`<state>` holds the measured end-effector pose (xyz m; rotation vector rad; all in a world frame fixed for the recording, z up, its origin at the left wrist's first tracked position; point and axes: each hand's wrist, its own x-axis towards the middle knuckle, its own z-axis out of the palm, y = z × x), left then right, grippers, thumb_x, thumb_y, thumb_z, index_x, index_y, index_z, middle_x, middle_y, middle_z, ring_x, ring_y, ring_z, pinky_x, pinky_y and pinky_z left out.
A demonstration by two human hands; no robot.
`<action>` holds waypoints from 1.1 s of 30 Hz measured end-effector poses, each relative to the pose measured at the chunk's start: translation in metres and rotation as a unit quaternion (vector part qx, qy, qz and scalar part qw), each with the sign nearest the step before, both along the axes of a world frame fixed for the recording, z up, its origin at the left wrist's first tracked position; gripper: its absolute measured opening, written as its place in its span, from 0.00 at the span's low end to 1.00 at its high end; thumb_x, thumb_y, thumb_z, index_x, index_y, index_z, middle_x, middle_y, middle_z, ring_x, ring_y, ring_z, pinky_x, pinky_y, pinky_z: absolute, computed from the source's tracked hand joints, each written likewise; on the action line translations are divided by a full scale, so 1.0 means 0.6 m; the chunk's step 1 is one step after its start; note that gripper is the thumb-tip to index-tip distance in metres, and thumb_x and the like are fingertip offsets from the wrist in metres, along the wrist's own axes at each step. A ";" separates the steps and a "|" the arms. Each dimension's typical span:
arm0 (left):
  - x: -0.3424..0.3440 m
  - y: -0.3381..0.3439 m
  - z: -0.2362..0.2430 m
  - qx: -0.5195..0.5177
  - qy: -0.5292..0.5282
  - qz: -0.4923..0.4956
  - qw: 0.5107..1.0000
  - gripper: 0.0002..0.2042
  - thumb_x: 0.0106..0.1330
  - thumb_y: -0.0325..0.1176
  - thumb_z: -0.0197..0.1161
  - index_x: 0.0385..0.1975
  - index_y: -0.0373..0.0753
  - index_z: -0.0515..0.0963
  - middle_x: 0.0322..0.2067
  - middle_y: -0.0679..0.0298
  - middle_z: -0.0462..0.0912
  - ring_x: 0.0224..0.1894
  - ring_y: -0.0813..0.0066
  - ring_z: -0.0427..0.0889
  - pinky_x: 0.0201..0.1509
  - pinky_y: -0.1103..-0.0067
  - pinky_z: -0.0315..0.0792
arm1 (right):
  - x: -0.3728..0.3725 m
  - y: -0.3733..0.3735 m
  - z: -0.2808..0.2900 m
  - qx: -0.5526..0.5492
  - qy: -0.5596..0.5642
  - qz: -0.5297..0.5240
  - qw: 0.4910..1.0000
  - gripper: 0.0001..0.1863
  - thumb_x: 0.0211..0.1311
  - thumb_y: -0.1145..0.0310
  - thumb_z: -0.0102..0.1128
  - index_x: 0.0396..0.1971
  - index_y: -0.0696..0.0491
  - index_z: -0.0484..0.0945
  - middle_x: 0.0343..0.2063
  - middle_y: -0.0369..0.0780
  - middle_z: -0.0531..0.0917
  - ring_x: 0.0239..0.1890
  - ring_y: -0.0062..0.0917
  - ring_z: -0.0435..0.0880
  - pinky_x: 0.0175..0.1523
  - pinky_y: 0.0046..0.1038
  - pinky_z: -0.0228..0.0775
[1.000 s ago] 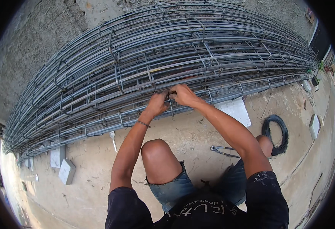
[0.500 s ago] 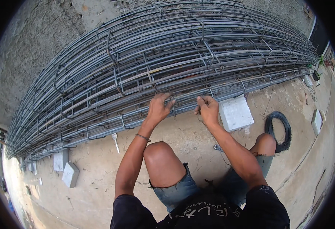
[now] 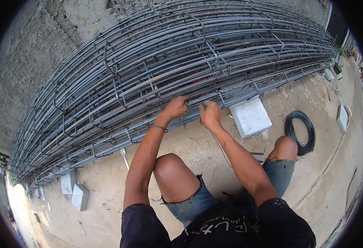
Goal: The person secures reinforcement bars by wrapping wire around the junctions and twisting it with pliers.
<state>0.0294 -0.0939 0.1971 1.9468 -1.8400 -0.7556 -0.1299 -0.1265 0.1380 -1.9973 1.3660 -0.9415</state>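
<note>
Steel rebar cages are reached at their near edge by both hands, side by side.

The long axis of the cages is laid left to right across the scene, just beyond the hands, with the right end set farther off. The left hand is placed over the near bars, slightly farther in than the right; its fingers are bent, but whether a bar or anything else is gripped cannot be made out. The right hand is held just to its right, at the outer edge, closed in a pinch on a thin wire, by which the near side of its forearm is followed. A white block is seen just right of that hand.
</note>
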 end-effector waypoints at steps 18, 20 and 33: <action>0.105 0.368 0.150 -0.230 0.253 0.332 0.879 0.13 0.71 0.38 0.51 0.32 0.33 0.76 0.12 0.68 0.69 0.11 0.88 0.61 0.15 0.87 0.51 | -0.299 0.215 0.206 0.533 0.025 0.529 0.660 0.26 0.65 0.62 0.57 0.57 0.58 0.62 0.30 0.38 0.78 0.28 0.15 0.77 0.31 0.20 0.69; 0.145 0.422 0.127 -0.255 0.240 0.374 0.859 0.13 0.71 0.37 0.51 0.32 0.33 0.76 0.11 0.68 0.68 0.11 0.88 0.60 0.15 0.87 0.51 | -0.352 0.175 0.238 0.521 0.041 0.442 0.729 0.20 0.65 0.65 0.56 0.53 0.57 0.68 0.25 0.38 0.78 0.26 0.14 0.77 0.29 0.19 0.67; 0.082 0.474 0.119 -0.264 0.304 0.052 0.914 0.06 0.52 0.28 0.68 0.25 0.31 0.82 0.19 0.57 0.78 0.22 0.70 0.77 0.27 0.78 0.71 | -0.443 -0.059 0.363 -0.206 0.361 -0.133 0.900 0.14 0.54 0.74 0.56 0.43 0.52 0.78 0.46 0.46 0.76 0.48 0.37 0.75 0.49 0.34 0.67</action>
